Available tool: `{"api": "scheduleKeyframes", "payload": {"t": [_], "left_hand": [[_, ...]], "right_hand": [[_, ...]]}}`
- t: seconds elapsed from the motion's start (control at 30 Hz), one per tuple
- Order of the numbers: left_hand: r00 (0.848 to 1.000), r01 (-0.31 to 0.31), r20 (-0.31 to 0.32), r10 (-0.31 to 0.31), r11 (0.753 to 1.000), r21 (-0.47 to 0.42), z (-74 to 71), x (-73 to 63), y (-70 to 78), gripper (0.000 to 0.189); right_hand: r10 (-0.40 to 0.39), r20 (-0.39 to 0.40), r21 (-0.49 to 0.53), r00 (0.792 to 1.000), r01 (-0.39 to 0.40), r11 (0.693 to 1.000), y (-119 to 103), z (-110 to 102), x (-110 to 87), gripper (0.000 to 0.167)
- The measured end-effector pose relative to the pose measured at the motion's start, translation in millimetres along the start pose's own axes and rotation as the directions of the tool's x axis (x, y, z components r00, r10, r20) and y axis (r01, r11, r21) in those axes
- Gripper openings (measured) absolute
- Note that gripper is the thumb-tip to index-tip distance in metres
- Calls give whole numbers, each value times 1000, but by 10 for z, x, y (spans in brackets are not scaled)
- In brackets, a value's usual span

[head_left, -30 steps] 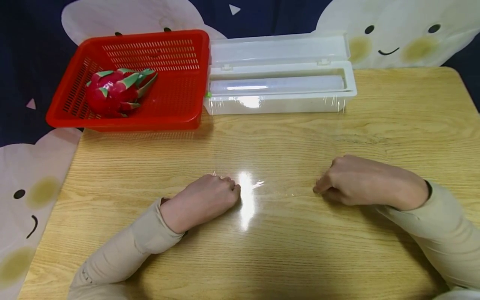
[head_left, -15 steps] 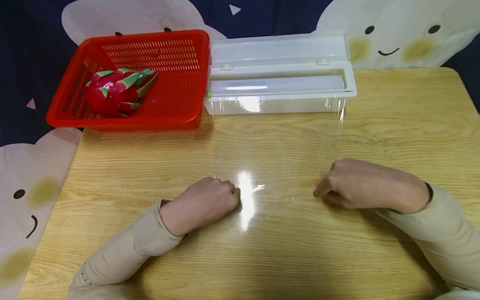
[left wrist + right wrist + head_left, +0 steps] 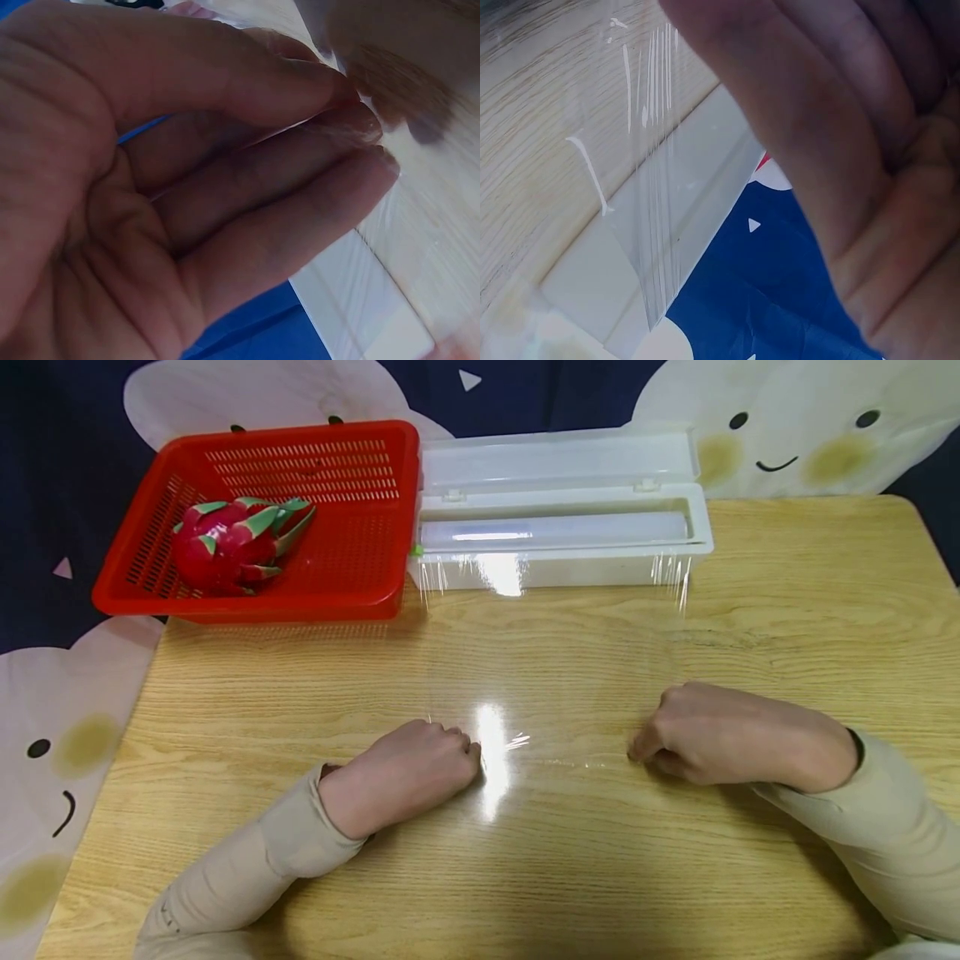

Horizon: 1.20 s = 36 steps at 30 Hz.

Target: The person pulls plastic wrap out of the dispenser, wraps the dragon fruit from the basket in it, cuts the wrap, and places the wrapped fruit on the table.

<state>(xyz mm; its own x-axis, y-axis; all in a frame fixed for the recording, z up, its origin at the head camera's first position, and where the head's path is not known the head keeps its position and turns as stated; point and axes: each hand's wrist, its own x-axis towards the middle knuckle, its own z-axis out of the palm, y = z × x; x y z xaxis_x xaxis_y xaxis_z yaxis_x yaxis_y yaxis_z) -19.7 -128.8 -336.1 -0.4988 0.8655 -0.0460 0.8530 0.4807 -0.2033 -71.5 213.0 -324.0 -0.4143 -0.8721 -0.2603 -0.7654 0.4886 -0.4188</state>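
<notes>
A sheet of clear plastic wrap [image 3: 517, 742] stretches from the white dispenser box [image 3: 570, 572] toward the person, its near edge showing as thin glints between the hands. At its left corner, my left hand [image 3: 408, 772] pinches the wrap; in the left wrist view the thumb meets the fingertips of the left hand [image 3: 247, 165] on the film. My right hand [image 3: 723, 735] holds the right corner, fingers curled. Folds of the wrap [image 3: 652, 127] run beside the right hand [image 3: 825, 142] in the right wrist view, where its fingertips are out of frame. Inside the open-lidded box lies the wrap roll [image 3: 600, 527].
Left of the dispenser stands a red plastic basket [image 3: 352, 607] with a dragon fruit [image 3: 217, 547] in it. Both rest at the back of the wooden table [image 3: 525, 877]. A dark blue cloth [image 3: 540, 393] with cloud faces hangs behind.
Both hands have moved slightly toward the person, the right a little more. The near edge of the wrap has come along, and the film's creases at the dispenser have shifted.
</notes>
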Motion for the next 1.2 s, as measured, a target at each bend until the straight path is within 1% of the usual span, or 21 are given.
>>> {"api": "scheduleKeyframes", "payload": {"t": [0.23, 0.4, 0.63, 0.9, 1.13, 1.2], "left_hand": [[1000, -23, 4, 23, 1000, 11, -24, -5, 23, 24], [1000, -30, 3, 30, 999, 16, -31, -9, 33, 24], [999, -44, 4, 44, 999, -7, -55, -15, 38, 26], [998, -50, 36, 51, 998, -28, -72, -15, 46, 27], [995, -40, 91, 47, 997, -70, -100, -11, 63, 25], [994, -42, 96, 49, 997, -72, -107, -13, 69, 25]], "right_hand": [[20, 33, -14, 999, -19, 1000, -12, 8, 2, 31], [1, 20, 0, 1000, -1, 1000, -20, 14, -5, 29], [-14, 30, 11, 999, 14, 1000, -41, 18, -4, 29], [-24, 49, 20, 999, 23, 1000, -65, 15, -4, 31], [-38, 49, 19, 998, 37, 999, -73, 22, -9, 29], [-48, 47, 19, 998, 47, 999, -77, 25, -10, 28]]}}
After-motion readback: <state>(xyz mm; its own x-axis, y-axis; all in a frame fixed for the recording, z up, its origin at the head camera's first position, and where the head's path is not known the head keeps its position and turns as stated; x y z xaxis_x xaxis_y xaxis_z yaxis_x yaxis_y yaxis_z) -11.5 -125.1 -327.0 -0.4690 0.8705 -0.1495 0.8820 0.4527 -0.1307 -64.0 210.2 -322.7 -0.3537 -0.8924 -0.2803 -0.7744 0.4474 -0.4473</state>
